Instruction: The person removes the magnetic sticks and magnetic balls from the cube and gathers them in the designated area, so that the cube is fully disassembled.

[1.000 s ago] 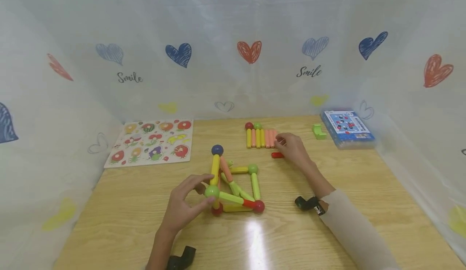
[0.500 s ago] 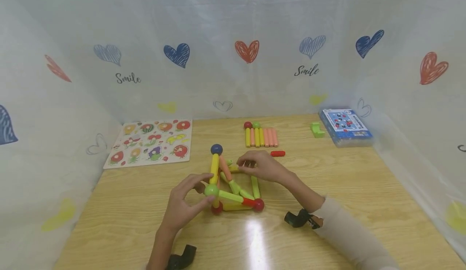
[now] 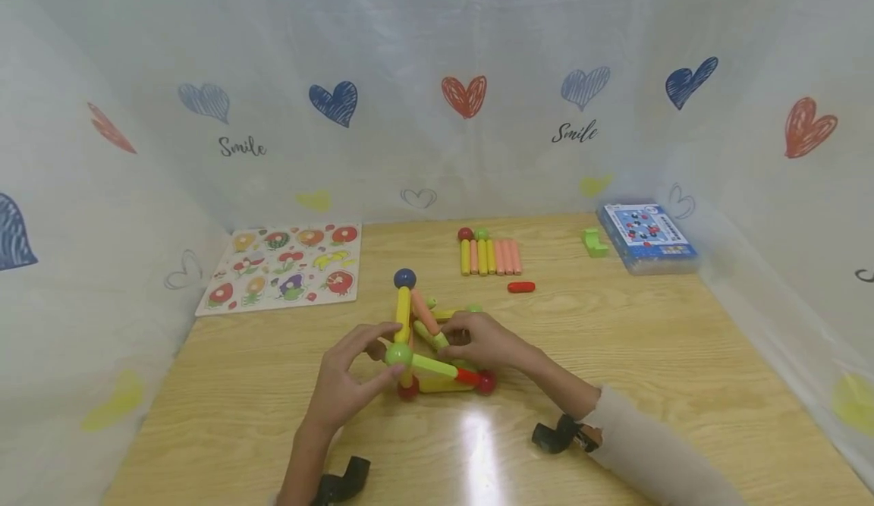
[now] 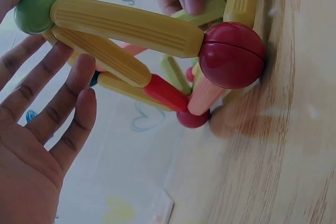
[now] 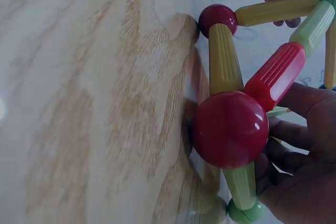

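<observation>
A magnetic stick-and-ball frame (image 3: 444, 388) stands on the table, with a blue ball (image 3: 405, 278) at its top and red balls (image 4: 231, 55) along its base. My left hand (image 3: 351, 373) pinches the raised green ball (image 3: 399, 356) between thumb and fingers; its other fingers spread behind the ball in the left wrist view. My right hand (image 3: 486, 344) reaches into the frame and pinches a light-green magnetic stick (image 3: 430, 335) beneath the orange stick (image 3: 425, 311). In the left wrist view those fingers lie on that light-green stick (image 4: 207, 11). The right hand partly covers the frame's right side.
Behind the frame lies a row of yellow and orange sticks (image 3: 482, 257), with a red ball (image 3: 466, 234) and a green ball (image 3: 482, 234). A single red stick (image 3: 521, 287) lies nearer. Further off are a fruit puzzle board (image 3: 283, 269), a green plastic piece (image 3: 594, 243) and a blue box (image 3: 649, 237).
My right hand has come from beside the stick row, leftward and nearer, into the frame, and now pinches the light-green stick. The left hand has stayed on the green ball.
</observation>
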`<state>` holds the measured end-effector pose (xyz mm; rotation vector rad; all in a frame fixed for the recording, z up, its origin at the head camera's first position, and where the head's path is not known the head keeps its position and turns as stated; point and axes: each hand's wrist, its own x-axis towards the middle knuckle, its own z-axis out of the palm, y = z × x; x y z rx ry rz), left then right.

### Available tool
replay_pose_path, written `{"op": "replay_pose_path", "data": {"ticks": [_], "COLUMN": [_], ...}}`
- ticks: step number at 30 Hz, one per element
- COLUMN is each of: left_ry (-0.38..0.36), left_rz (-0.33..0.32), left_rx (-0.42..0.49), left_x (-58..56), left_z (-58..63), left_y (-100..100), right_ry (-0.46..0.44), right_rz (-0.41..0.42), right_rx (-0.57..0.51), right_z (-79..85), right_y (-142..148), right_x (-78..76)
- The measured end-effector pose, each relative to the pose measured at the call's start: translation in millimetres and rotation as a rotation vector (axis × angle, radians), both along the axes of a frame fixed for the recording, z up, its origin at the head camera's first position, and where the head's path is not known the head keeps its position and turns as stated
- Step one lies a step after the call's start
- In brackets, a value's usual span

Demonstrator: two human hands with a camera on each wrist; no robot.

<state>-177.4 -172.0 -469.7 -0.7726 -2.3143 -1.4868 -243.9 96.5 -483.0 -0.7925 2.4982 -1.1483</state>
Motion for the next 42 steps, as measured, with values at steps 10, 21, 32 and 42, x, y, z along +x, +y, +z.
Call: {"op": "replay_pose_path", "data": {"ticks": [10,21,32,42], "left_ry": [0.011,0.011,0.007,0.001], "left_rz": [0.000,0.006,0.008,0.011], "left_rx": [0.002,-0.006,-0.009,-0.016], "left_x": [-0.2,-0.6,0.2,0.8], "left_z": [1.5,-1.5,0.5,0.9], "left_y": [1,-1,1,2], "right_ry": [0.303,0.622,0.651,0.711], "right_rz": [-0.086,-0.047,-0.291,-0.269], "right_rx": [-0.081,-0.068,0.180,0.277], "right_z": [3.7,-0.4,-8.9,-17.9], "right_y": [22,40,96,111], "right_x": [11.9,5.4,-23.9,-35.7]}}
